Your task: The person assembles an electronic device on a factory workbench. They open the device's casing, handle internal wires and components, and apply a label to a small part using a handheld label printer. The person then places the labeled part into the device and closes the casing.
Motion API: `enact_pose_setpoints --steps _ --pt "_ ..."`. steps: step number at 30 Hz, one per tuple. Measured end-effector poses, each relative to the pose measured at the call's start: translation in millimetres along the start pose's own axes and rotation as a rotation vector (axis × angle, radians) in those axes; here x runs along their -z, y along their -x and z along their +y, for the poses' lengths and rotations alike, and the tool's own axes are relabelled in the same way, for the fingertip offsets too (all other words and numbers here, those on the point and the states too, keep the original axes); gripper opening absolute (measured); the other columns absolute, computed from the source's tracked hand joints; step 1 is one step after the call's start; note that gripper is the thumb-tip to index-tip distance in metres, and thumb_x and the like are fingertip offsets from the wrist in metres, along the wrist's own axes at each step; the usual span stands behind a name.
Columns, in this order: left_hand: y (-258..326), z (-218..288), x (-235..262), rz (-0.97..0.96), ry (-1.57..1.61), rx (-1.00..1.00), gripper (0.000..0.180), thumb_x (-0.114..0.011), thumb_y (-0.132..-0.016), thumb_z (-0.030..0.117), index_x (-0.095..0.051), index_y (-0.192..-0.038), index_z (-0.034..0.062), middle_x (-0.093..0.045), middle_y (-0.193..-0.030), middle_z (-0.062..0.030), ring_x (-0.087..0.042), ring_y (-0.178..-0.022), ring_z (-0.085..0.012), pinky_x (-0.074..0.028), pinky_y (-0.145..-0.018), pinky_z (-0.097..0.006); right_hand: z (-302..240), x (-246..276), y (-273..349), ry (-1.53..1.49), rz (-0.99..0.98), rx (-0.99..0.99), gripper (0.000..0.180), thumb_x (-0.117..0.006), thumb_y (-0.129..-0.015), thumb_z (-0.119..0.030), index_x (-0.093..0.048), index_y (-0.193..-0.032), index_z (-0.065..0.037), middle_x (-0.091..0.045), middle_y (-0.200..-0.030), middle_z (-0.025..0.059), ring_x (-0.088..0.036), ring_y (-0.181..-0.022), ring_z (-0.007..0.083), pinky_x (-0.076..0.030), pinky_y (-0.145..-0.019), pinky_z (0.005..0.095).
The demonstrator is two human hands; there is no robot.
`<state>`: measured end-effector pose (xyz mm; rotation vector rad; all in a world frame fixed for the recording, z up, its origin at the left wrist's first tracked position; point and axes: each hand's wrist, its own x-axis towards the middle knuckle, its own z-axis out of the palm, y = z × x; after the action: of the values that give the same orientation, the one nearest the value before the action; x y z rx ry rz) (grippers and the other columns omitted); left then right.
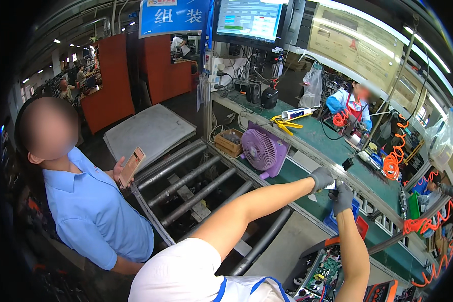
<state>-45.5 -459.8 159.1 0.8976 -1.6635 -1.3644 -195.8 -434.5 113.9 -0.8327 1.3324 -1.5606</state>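
Observation:
My left hand (321, 179), in a grey glove, reaches over the green bench with its fingers closed. Close beside it is my right hand (342, 197), also grey-gloved and with bent fingers. Between the two sits a small whitish, shiny piece (332, 185); its kind is too small to make out, and both hands' fingers meet at it. A purple fan (263, 150) stands left of my hands. Below them are a blue bin (332, 221) and a red bin (362, 227). An opened device with a green circuit board (321, 274) lies beneath my right forearm.
A roller conveyor (199, 195) runs at the left, where a person in a blue shirt (98, 206) holds a phone (132, 167). A yellow caulking gun (287, 124) lies on the bench shelf (312, 133). Orange coiled hoses (391, 163) hang at the right. Another person (355, 103) works across the bench.

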Motion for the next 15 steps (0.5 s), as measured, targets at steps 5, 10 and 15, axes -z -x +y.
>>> enact_pose_setpoints --steps 5,10,15 --pt "-15.2 -20.0 3.3 -0.019 -0.082 -0.024 0.019 -0.063 -0.072 0.013 -0.067 -0.085 0.0003 -0.065 -0.077 -0.0106 -0.059 -0.070 -0.0178 -0.047 -0.064 -0.031 2.2 -5.4 -2.4 -0.011 0.024 -0.006 0.017 -0.065 -0.083 -0.023 -0.056 -0.088 -0.010 -0.055 -0.063 0.0023 -0.052 -0.047 0.0118 -0.043 -0.041 0.0235" --pt "-34.4 -46.3 3.8 0.007 -0.186 -0.054 0.020 -0.065 -0.073 0.015 -0.067 -0.086 0.0001 -0.065 -0.079 -0.0118 -0.060 -0.072 -0.0186 -0.048 -0.067 -0.031 0.4 -9.1 0.2 0.013 -0.012 -0.007 0.022 -0.065 -0.083 -0.027 -0.058 -0.089 -0.007 -0.057 -0.067 0.0026 -0.053 -0.051 0.0110 -0.046 -0.044 0.0228" --pt "-42.3 -51.8 -10.0 -0.040 -0.219 -0.080 0.020 -0.065 -0.074 0.015 -0.067 -0.087 0.0005 -0.066 -0.080 -0.0122 -0.061 -0.073 -0.0189 -0.048 -0.069 -0.032 2.5 3.5 -0.3 0.008 0.003 0.016 0.023 -0.064 -0.084 -0.026 -0.059 -0.090 -0.006 -0.057 -0.070 0.0021 -0.054 -0.054 0.0103 -0.046 -0.046 0.0219"
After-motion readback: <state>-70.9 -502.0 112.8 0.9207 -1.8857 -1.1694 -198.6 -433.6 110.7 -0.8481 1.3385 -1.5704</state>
